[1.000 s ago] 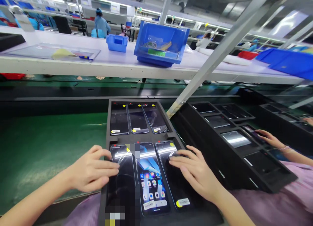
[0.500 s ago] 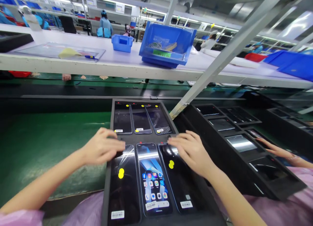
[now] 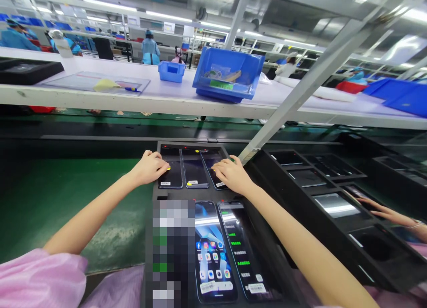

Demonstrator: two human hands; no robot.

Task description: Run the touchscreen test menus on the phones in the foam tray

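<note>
Both hands are reaching to the far row of the black tray [image 3: 156,219] — left hand [image 3: 151,167] resting loosely curled fingers on the left phone [image 3: 171,177], right hand [image 3: 231,174] lying flat, fingers spread, on the right phone [image 3: 213,166] — middle phone [image 3: 195,172] sitting untouched between them.

Six phones sit in the near tray [image 3: 156,197]: three in the far row [image 3: 195,172], three in the near row [image 3: 215,250], one blurred over. Two hands [image 3: 150,167] reach in. A second tray [image 3: 300,197] sits alongside. Three blue bins [image 3: 227,72] line the shelf.
</note>
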